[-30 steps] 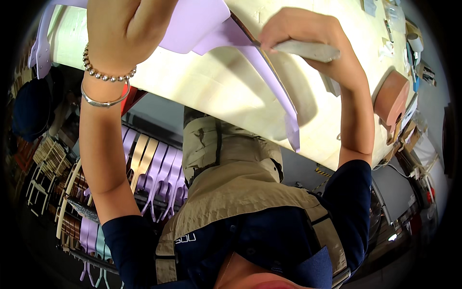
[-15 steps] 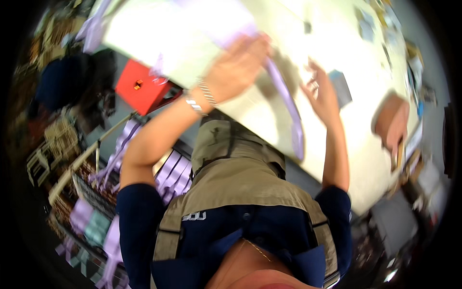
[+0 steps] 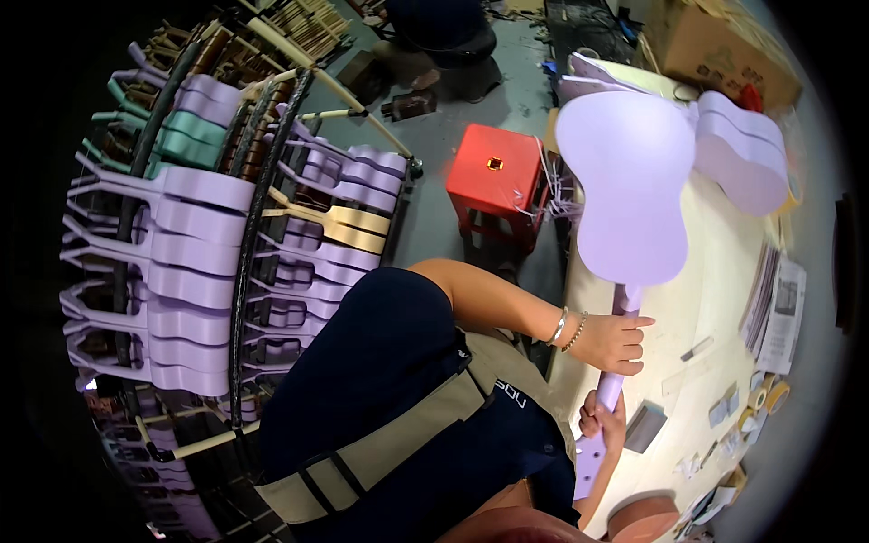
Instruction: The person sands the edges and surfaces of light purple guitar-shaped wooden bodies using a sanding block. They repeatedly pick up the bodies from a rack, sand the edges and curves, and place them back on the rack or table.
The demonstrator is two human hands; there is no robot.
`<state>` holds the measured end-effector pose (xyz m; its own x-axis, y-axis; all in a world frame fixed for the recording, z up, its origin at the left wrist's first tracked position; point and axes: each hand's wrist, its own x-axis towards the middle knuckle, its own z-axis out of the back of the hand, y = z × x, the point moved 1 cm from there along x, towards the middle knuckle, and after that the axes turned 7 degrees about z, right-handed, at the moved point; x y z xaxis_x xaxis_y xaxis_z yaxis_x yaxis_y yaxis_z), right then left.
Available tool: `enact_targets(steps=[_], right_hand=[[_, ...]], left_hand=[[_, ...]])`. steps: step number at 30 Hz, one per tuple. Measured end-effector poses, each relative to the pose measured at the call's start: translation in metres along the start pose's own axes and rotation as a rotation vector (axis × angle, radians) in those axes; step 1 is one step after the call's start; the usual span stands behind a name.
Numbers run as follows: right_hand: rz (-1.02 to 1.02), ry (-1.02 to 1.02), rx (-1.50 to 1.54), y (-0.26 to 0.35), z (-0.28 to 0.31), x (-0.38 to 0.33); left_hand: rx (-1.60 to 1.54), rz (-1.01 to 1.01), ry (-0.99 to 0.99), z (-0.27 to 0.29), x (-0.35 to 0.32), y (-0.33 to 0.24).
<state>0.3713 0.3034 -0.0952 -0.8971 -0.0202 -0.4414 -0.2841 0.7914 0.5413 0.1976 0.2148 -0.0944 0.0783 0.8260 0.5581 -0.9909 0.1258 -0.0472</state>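
A lilac ukulele (image 3: pixel 634 195) is held above the pale worktable, its flat back or front turned up and its neck pointing down toward me. My left hand (image 3: pixel 615 344), with two bracelets at the wrist, is closed round the neck just below the body. Lower on the neck, near the headstock (image 3: pixel 588 466) with its small dark holes, my right hand (image 3: pixel 605 422) is closed round it too. Beside the right hand a grey block (image 3: pixel 645 427) lies on the table. At the far right of the body another lilac ukulele body (image 3: pixel 744 149) lies on the table.
To the left, racks (image 3: pixel 243 262) hold many lilac ukuleles, some green and one cream. A red stool (image 3: pixel 496 172) stands on the floor beside the worktable (image 3: pixel 670 398). Paper sheets (image 3: pixel 780 317), tape rolls (image 3: pixel 777 395), a cardboard box (image 3: pixel 724 50) and a brown rounded object (image 3: pixel 643 518) line the table.
My view has swung left toward the racks. The right hand, apart from the lilac piece before, now grips the ukulele's neck. The left hand now grips the neck as well.
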Motion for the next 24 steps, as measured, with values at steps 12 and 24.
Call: enact_targets(steps=[12, 24], right_hand=[[0.233, 0.504, -0.034, 0.025, -0.105, 0.151], [0.111, 0.157, -0.060, -0.057, -0.164, 0.268]], left_hand=[[-0.569, 0.985, 0.122, 0.226, -0.103, 0.196], [-0.360, 0.876, -1.395, 0.513, -0.333, 0.201]])
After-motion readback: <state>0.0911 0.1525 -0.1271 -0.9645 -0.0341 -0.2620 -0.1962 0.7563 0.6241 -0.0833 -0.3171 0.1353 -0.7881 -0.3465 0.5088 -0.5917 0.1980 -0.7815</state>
